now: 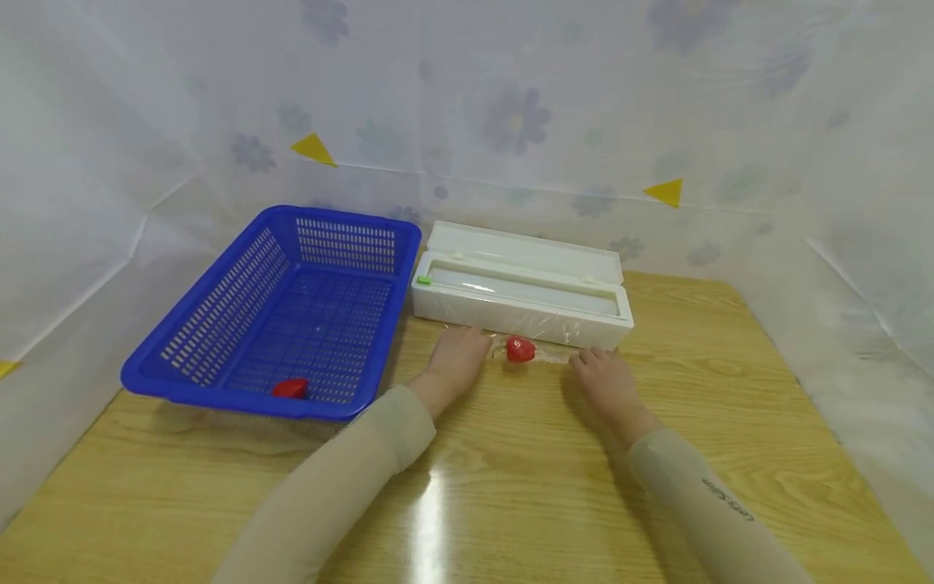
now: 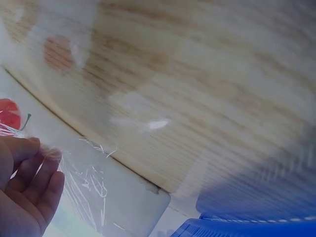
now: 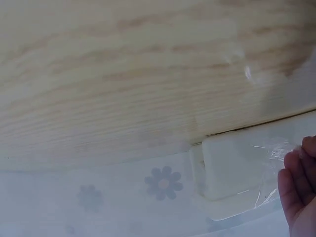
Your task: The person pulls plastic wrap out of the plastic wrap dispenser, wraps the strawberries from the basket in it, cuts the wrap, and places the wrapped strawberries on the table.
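Close in front of a white cling film dispenser box (image 1: 511,313), my left hand (image 1: 461,357) and right hand (image 1: 606,380) hold clear cling film (image 1: 553,356) between them. A small red fruit-like thing (image 1: 520,349) sits at the film, nearer the left hand; a thin green stem (image 2: 27,121) shows on it in the left wrist view. There the left hand (image 2: 27,185) pinches gathered film between thumb and fingertips. Bunched film (image 3: 279,149) is likewise pinched by the right hand (image 3: 301,185) in the right wrist view. More film stretches over the box's front.
The box's lid (image 1: 525,251) is raised at the back, and a small green piece (image 1: 424,281) sits at its left end. Left of it stands a blue plastic basket (image 1: 397,308) with another red thing (image 1: 290,388) inside. A flowered white curtain (image 1: 467,105) surrounds the wooden table (image 1: 511,487).
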The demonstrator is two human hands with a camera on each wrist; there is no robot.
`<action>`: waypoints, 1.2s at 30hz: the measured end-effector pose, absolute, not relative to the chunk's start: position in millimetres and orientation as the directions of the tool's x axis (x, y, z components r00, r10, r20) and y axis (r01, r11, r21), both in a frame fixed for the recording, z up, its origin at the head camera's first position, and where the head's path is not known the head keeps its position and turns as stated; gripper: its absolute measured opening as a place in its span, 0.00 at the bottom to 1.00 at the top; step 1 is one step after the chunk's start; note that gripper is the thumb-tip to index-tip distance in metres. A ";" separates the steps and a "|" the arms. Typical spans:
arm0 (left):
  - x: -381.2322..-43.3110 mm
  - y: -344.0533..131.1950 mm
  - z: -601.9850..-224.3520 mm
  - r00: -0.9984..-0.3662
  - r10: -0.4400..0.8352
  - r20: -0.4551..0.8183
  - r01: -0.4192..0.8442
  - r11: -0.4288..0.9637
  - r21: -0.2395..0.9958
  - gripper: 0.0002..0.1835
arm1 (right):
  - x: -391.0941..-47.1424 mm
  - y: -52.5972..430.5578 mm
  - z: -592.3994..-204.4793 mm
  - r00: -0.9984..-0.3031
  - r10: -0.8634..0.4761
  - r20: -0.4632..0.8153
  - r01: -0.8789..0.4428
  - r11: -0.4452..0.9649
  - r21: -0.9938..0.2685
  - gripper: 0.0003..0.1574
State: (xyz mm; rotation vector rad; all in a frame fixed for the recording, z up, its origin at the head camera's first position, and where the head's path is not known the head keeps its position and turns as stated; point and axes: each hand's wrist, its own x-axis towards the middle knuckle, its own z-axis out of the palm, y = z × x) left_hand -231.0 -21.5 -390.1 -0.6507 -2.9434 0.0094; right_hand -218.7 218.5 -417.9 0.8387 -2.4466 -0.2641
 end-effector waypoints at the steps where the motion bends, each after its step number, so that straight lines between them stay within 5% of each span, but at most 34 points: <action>1: -230.8 -21.5 -389.8 -0.899 0.420 0.124 0.420 0.907 -0.029 0.09 | -218.3 218.6 -417.7 -0.671 -0.615 0.415 -0.514 0.789 0.338 0.10; 12: -232.0 -19.7 -392.0 -0.902 0.411 0.133 0.410 0.911 -0.033 0.09 | -216.9 216.7 -414.7 -0.740 -0.578 0.343 -0.515 0.816 0.263 0.06; 31: -232.2 -21.8 -390.2 -0.898 0.413 0.149 0.418 0.909 0.001 0.09 | -215.9 223.5 -415.2 -0.739 -0.530 0.415 -0.442 0.847 0.295 0.09; 36: -232.2 -21.4 -388.6 -0.897 0.427 0.113 0.428 0.904 -0.016 0.09 | -216.2 213.9 -412.6 -0.700 -0.523 0.487 -0.419 0.852 0.313 0.21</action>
